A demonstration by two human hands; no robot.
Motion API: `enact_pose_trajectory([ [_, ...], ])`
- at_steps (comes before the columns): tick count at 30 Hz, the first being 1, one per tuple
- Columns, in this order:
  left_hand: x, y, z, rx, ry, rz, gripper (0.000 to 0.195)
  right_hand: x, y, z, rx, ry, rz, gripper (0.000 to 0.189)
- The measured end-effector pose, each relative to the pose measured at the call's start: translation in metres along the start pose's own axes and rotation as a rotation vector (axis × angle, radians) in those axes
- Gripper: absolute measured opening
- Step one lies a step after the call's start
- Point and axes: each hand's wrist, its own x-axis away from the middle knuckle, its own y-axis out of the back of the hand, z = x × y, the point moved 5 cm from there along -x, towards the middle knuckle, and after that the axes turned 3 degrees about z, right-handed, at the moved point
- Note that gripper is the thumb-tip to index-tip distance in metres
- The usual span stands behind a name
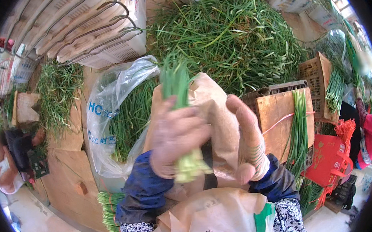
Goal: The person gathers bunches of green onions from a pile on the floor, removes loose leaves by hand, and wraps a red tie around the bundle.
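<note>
My left hand [179,134], slightly blurred, is wrapped around a bunch of garlic chives [176,74]. The green leaves point away from me, and the pale cut ends stick out below the palm. To the right, my right hand [249,137] is apart from the bunch, thumb and fingers spread, holding nothing. Bands circle the base of that hand. Beneath both hands a tan apron [218,113] covers my lap. On a wooden board [273,113] beside my right hand lie some loose chives [298,124] across a pink tie.
Ahead spreads a large heap of loose leaves [232,38]. A clear plastic bag [101,147] of chives stands at left, near tied bundles [108,215]. White crates [116,46] rise behind it. At right are a red bag [326,161] and red ties [345,130]. Another person [6,157] sits far left.
</note>
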Motion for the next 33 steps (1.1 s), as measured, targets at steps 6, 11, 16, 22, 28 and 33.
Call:
enact_pose_trajectory([
  [6, 0.055, 0.108, 0.088, 0.694, 0.36, -1.094, 0.021, 0.031, 0.002, -0.033, 0.019, -0.242, 0.027, 0.075],
  [11, 0.081, 0.165, 0.13, 0.988, 0.293, -1.042, 0.01, 0.027, 0.001, -0.028, 0.136, -0.222, 0.028, 0.063],
  [16, 0.032, 0.117, 0.084, 1.336, 0.007, -0.388, 0.017, 0.029, 0.03, -0.018, 0.116, -0.112, -0.069, 0.045],
  [22, 0.036, 0.087, 0.092, 1.36, -0.195, -0.057, 0.009, 0.022, 0.023, 0.016, 0.016, -0.036, 0.174, 0.048],
  [28, -0.008, 0.059, 0.073, 1.438, -0.487, 0.338, 0.008, -0.051, -0.037, 0.012, 0.362, 0.024, 0.106, 0.067],
  [33, 0.024, 0.053, 0.075, 1.405, 0.023, -0.247, 0.052, -0.069, -0.105, -0.028, 0.483, -0.165, 0.148, 0.038],
])
